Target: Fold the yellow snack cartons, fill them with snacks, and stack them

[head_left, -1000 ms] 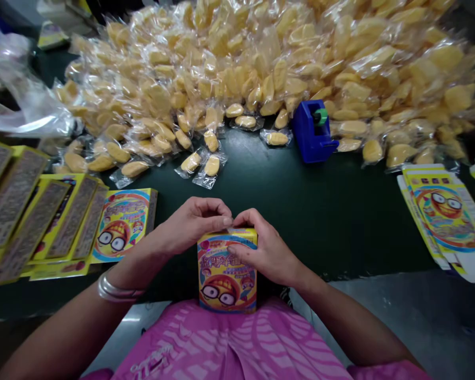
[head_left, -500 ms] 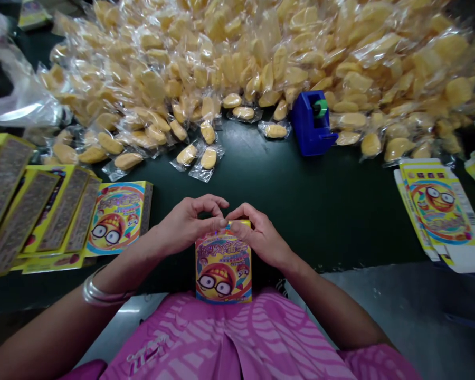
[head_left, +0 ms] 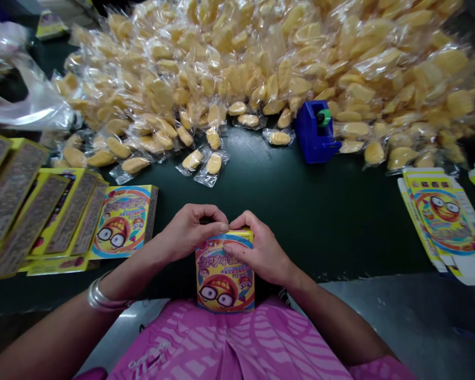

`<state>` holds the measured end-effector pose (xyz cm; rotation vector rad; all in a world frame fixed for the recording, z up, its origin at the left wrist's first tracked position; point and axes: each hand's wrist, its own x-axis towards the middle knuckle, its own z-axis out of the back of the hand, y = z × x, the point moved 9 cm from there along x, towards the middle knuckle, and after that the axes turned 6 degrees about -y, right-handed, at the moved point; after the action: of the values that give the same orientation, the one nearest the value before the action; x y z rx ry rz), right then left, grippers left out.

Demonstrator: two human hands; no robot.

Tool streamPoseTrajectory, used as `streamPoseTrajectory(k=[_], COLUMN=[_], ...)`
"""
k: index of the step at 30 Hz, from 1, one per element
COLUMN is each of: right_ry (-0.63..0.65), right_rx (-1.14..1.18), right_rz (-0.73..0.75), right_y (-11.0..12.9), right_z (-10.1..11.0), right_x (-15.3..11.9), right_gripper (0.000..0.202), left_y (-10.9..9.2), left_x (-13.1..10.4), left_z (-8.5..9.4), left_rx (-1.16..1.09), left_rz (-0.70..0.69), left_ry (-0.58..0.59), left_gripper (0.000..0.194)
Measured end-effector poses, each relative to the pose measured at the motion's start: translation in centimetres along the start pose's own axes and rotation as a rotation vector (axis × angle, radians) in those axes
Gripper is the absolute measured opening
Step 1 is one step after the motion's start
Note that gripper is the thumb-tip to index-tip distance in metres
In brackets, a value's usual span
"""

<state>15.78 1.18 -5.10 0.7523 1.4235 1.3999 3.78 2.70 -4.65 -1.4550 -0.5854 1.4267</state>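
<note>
A yellow printed cardboard box (head_left: pixel 225 287) with a cartoon face in glasses stands at the table's front edge, against the pink shirt. Both hands are at its top end. My left hand (head_left: pixel 198 224) has thumb and forefinger pinched at the top edge; whether a flap or a bit of tape is between them I cannot make out. My right hand (head_left: pixel 257 245) grips the box's upper right corner, thumb on the printed front and forefinger bent over the top.
A big heap of clear-wrapped yellow oval pieces (head_left: pixel 237 74) covers the back. In front of it stands a blue tape dispenser (head_left: pixel 316 137). Filled boxes (head_left: pixel 122 221) lean in a row at left; flat cartons (head_left: pixel 445 216) lie at right. A clear plastic bag (head_left: pixel 35 100) lies far left.
The right thumb has slid from the top edge down onto the box front. The left fingers have drawn down closer to the top edge. The whole view has shifted slightly.
</note>
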Motion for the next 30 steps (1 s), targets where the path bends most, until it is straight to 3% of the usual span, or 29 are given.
streamPoseTrajectory(k=[6,12,15,20,24,27,30], right_ry=[0.081,0.128,0.138,0.124,0.127,0.134,0.148], right_rx=[-0.03,-0.018,-0.004,-0.043,-0.051,-0.028,0.038], right_rz=[0.005,-0.041,-0.05,-0.038,-0.042,-0.055,-0.098], right_y=[0.7,0.1,-0.2,-0.1,0.1,-0.2,-1.1], right_z=[-1.2,-1.2,-1.0,-0.7,-0.8,-0.7,-0.4], right_x=[-0.7,-0.7,-0.8,-1.0,-1.0,-0.8,-0.4], right_gripper=[0.028,0.03,0.03,0.029,0.03,0.031,0.029], left_y=[1.6,1.6,0.6,-1.1,-0.1,0.5,-0.6], left_x=[-0.2,-0.3,-0.8,-1.6,-2.1,-2.2,-2.3], left_z=[-0.4,-0.7,-0.5,1.0,-0.1,-0.5,-0.7], left_rx=[-0.151,-0.096,0.013,0.179,0.235,0.183,0.259], left_rz=[0.173,0.18,0.126,-0.046,0.007,0.031,-0.173], left_ry=[0.158,0.205,0.226,0.131,0.202,0.193,0.159], left_gripper=[0.032,0.03,0.029,0.04,0.031,0.026,0.02])
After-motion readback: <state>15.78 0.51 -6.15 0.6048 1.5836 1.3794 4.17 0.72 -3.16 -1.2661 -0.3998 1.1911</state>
